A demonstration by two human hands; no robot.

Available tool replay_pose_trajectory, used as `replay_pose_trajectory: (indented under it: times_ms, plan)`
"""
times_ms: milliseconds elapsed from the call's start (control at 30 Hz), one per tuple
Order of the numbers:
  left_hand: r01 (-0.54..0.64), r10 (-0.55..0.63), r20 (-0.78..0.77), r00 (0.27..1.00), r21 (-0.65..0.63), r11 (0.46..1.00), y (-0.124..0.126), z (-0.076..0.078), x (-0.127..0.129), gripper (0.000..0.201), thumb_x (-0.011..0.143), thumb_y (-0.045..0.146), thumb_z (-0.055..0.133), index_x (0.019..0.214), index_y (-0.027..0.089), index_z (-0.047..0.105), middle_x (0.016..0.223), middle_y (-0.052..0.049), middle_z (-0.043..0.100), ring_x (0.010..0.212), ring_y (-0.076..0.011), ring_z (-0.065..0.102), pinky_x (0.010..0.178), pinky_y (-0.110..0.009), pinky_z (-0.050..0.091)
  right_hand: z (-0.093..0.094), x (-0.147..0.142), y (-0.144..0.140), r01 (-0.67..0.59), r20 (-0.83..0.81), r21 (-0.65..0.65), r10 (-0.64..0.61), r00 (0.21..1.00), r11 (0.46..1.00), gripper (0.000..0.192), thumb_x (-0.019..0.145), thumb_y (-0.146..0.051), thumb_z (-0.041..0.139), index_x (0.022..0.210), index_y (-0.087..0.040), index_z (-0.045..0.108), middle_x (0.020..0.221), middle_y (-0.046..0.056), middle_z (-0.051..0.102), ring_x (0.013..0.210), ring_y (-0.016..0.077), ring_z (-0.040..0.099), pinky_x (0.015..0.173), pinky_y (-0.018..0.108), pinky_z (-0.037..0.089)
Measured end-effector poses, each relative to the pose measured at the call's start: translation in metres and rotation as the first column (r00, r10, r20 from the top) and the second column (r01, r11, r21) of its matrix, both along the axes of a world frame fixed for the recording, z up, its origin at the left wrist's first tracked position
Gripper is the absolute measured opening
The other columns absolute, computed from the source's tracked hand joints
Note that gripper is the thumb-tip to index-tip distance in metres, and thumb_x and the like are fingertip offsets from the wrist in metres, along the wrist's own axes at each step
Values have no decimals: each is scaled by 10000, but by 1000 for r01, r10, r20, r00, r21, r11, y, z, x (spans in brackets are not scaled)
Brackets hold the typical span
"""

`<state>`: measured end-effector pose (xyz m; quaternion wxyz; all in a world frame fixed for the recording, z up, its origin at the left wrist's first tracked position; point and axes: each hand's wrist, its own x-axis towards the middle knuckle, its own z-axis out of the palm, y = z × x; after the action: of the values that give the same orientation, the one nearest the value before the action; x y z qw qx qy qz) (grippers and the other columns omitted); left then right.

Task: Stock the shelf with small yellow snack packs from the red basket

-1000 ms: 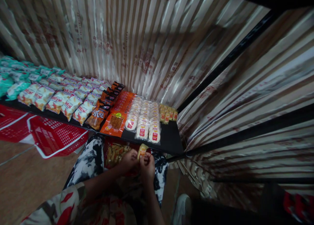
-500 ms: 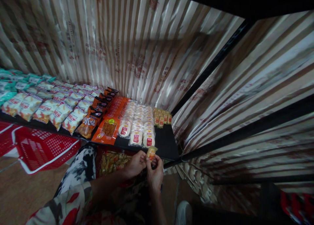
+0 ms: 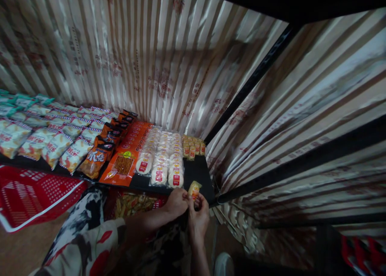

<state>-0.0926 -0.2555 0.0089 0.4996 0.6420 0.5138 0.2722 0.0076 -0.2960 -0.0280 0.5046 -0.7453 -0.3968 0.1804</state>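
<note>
A small yellow snack packet with a red and orange label is held up over the front right edge of the black shelf. My right hand pinches its lower part between thumb and fingers. My left hand is closed, its fingertips meeting the packet's left edge; the exact grip is partly hidden. Similar yellow packets stand grouped at the shelf's back right corner. Left of the held packet are rows of round white crackers in clear wrappers.
Orange snack bags and white chip bags fill the black shelf leftward. Below is a red basket; yellow packets lie under the shelf. A black post and striped sheeting bound the right and back.
The view has shifted, so the shelf goods appear further left. Both hands have moved right relative to the shelf with the packet, and my left fingers have come closer to it.
</note>
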Motion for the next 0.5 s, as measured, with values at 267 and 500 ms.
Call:
replay_pose_trajectory:
  times_ms: [267,500]
  plan:
    - [-23,21,-75,997,-35,999,14,11,22,198,771,162,483,913,149,619,809,-28,644,762,-144,587,678,-217,433,-2,19,16,29,37,2,-29,999,1000,538,698,-547,574,1049,-139,567,976,109,623,804,206,623,733,308,489]
    - [-30,24,-141,990,-41,999,30,12,44,249,810,114,421,945,118,631,907,-76,656,865,-158,595,760,-221,433,-9,37,30,-26,83,-57,31,996,998,528,690,-506,571,1080,-151,567,1005,106,591,835,218,622,756,319,487]
